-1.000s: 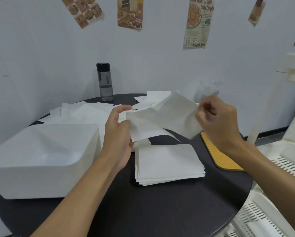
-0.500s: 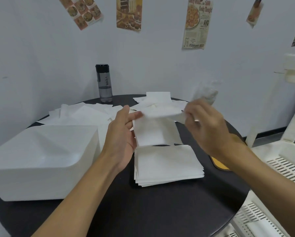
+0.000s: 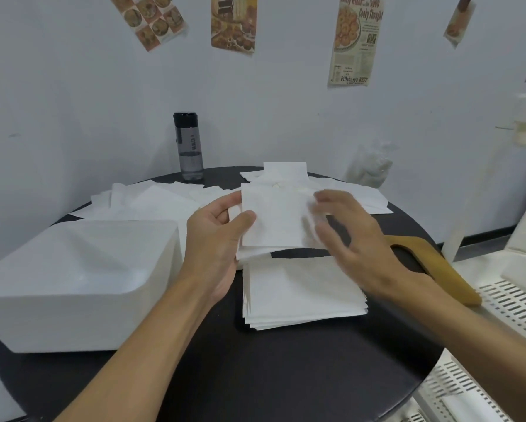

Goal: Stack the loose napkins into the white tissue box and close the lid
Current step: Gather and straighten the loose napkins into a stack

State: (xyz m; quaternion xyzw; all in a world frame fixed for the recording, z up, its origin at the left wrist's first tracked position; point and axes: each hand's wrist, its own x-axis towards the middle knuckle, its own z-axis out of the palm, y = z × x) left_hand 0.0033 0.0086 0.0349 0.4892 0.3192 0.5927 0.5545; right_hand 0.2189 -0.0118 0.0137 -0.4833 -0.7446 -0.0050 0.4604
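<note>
Now napkin [image 3: 274, 220] folded square, was spread open | left hand [image 3: 216, 239] thumb pinches it | right hand [image 3: 356, 239] fingers splayed, holding nothing | ready for pile [image 3: 301, 293]

White on black: paper goods are standing out against a dark top.
The folded napkin [image 3: 274, 222], the stack [image 3: 301, 295], the loose napkins [image 3: 152, 204] and the tissue box [image 3: 73, 269] are all showing plain white, with no print; the round table [image 3: 255, 376] is reading matte black. The bottle [image 3: 189, 150] is showing smoky, see-through grey under a black cap, with a dark label strip. The board [image 3: 438, 269] is showing mustard-tan. The rack [image 3: 514, 303] is reading cream, patterned with rows of short slots. The wall [image 3: 73, 102] is looking pale blue-grey; the posters [image 3: 356, 41] are carrying browns, yellows and cream, one checkered with food pictures.
</note>
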